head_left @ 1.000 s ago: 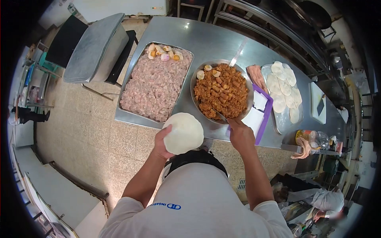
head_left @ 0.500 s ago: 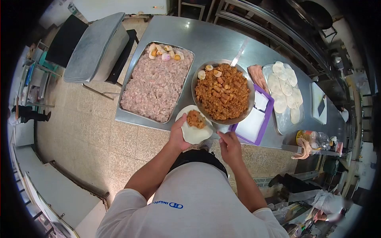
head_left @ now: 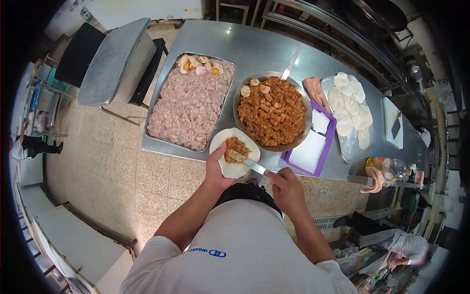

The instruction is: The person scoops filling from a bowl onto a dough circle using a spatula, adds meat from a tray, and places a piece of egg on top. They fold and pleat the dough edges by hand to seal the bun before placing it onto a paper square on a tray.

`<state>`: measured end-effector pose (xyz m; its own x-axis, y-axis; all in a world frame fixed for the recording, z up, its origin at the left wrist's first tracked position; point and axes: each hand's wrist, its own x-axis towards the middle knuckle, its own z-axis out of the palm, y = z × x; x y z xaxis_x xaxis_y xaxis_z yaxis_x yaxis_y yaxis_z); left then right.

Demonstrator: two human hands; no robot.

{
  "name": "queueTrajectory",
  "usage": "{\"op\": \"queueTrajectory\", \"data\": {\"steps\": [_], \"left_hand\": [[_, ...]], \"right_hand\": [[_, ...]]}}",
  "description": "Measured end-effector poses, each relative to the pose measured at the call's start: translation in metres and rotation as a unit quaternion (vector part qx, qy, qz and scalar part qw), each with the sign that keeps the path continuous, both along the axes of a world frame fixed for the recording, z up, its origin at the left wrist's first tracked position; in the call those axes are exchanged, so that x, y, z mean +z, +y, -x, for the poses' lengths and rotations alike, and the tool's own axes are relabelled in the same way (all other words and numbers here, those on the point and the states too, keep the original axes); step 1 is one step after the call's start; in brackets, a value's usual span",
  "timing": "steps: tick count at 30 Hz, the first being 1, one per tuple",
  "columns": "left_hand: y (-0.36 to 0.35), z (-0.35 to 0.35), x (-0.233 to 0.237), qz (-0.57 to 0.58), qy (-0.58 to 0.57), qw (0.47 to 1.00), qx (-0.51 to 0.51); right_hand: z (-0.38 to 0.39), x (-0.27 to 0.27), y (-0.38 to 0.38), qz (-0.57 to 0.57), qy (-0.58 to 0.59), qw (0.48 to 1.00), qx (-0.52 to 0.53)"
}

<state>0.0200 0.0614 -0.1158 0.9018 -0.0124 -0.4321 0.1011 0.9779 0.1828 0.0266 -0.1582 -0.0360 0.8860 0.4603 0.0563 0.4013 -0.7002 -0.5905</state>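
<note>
A round of pale dough (head_left: 237, 170) rests in my left hand (head_left: 215, 167), whose thumb lies over its edge. Reddish-brown filling (head_left: 236, 148) sits on the dough's middle. My right hand (head_left: 285, 188) is closed round the handle of a flat metal spatula (head_left: 248, 161), and the blade's tip touches the filling. Just beyond stands a round metal pan (head_left: 309, 120) of the same brown filling, with a few pale pieces at its left edge. To its left is a tray (head_left: 189, 148) of pinkish minced mixture with several pale pieces on top.
A purple-rimmed tray (head_left: 325, 156) lies right of the pan, beside a crumpled cloth (head_left: 315, 91). Several dough rounds cover a metal tray (head_left: 350, 153). Farther right are a white board (head_left: 393, 132) and oil bottles (head_left: 380, 165). One person (head_left: 409, 249) is at lower right, another at far left.
The spatula's blade has come over the filling and now shows clearly, with my right hand slightly lower and turned. The filling on the dough looks more spread out.
</note>
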Motion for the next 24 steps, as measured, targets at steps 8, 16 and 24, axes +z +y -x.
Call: {"op": "queueTrajectory", "data": {"steps": [8, 16, 24], "left_hand": [[0.024, 0.02, -0.023, 0.045, -0.056, 0.996, -0.049], [0.015, 0.019, -0.004, 0.109, -0.177, 0.975, -0.081], [0.009, 0.007, -0.049, 0.057, -0.012, 0.991, -0.121]], "right_hand": [[-0.038, 0.036, -0.045, 0.141, -0.042, 0.989, -0.027], [-0.064, -0.008, -0.046, 0.222, -0.022, 0.975, -0.004], [-0.066, -0.032, -0.052, 0.093, -0.042, 0.994, 0.036]]}}
